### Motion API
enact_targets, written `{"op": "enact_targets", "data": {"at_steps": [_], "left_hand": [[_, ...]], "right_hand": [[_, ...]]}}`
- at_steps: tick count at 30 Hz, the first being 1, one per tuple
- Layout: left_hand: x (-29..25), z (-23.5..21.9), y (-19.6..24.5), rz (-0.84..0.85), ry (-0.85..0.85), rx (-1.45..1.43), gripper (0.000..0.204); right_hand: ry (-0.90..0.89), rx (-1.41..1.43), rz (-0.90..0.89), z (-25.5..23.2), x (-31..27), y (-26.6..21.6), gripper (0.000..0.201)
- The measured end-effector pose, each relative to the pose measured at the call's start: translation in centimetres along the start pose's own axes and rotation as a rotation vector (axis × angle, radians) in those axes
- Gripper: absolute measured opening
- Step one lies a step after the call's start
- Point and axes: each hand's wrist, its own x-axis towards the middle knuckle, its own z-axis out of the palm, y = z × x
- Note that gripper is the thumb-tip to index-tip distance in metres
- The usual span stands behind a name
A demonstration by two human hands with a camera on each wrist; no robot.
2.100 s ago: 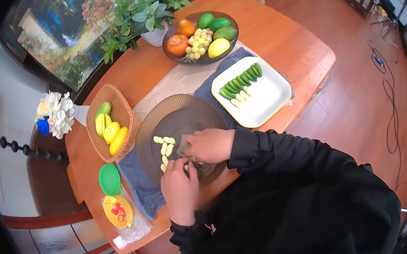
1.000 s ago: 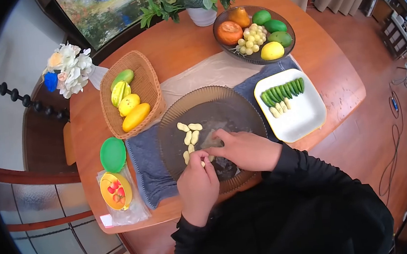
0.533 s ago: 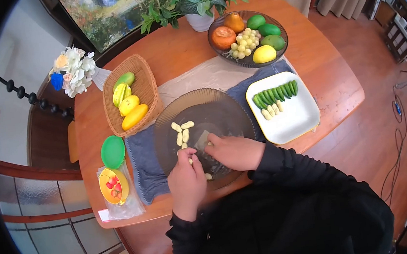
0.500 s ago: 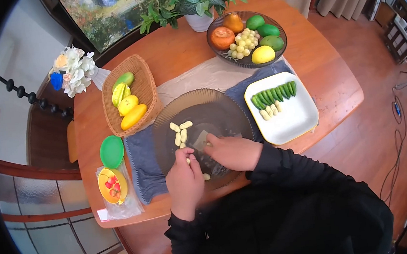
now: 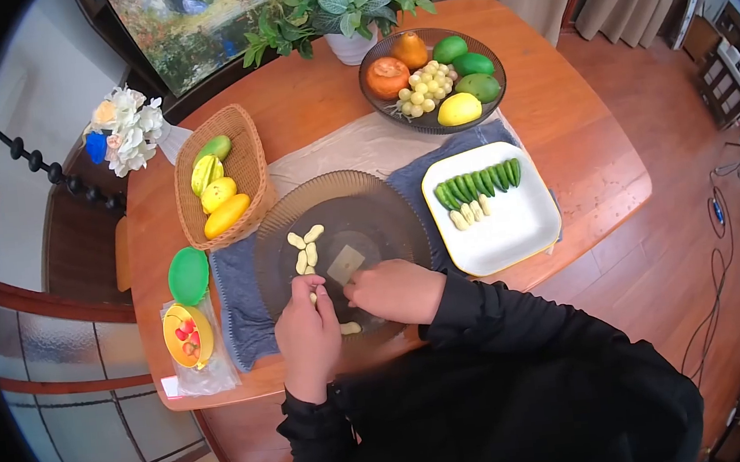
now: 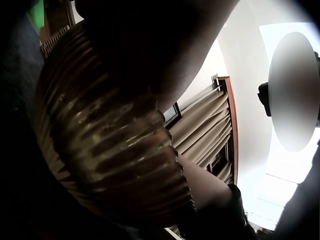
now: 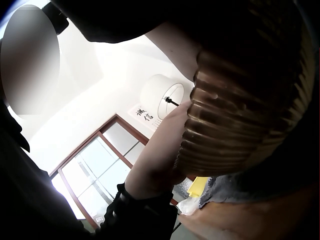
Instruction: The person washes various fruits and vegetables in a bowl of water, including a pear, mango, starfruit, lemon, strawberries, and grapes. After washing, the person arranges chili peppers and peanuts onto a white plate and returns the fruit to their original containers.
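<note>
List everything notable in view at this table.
Ribbed translucent bowl: one, brown, near
Peanuts: several, cream, bowl, tray
Square slip: one, beige, bowl
Square tray: one, white, right
Long peppers: several, green, tray
Wicker basket: one, tan, left
Fruit bowl: one, dark, far
Round cup: one, yellow, left
Assorted fruits: many, multicoloured, preceding three
Round lid: one, green, left
Cloth: count unclear, blue, underneath
Flower bouquet: one, mostly white, left
Leafy plant: one, green, far
Left grip: one, bare, pinching peanut
Right grip: one, bare, over bowl
</note>
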Motion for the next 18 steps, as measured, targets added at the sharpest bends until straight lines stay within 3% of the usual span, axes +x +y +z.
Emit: {"op": "enact_targets", "data": {"at_steps": [5,7,8,10,13,16,18], "left_hand": [[0.1,-0.1,0.2,-0.034,-0.022,0.008,0.014],[0.0,0.1,0.1,-0.005,0.008,0.016,0.014],[0.0,0.0,0.0,-0.006,0.002,0.009,0.014],[0.1,0.0,0.1,-0.029,-0.012,0.062,0.013],[0.0,0.0,0.1,-0.02,-0.008,0.049,0.012],[-0.1,0.2,-0.2,0.008,0.022,0.029,0.011],[-0.1,0.2,0.0,0.003,0.031,0.03,0.011]], "right_hand": [[-0.059,0.111,0.101,-0.7,-0.4,-0.7,0.022],[0.233,0.012,0.074,0.9,-0.8,-0.5,0.022],[0.227,0.011,0.081,1.1,-0.7,-0.7,0.022],[0.402,-0.102,-0.015,1.1,-0.8,-1.1,0.032],[0.414,-0.148,-0.019,0.8,-1.7,-1.6,0.046],[0.245,-0.073,0.077,-0.1,-1.8,-1.5,0.041],[0.254,-0.068,0.08,-1.1,-1.9,-1.9,0.036]]}}
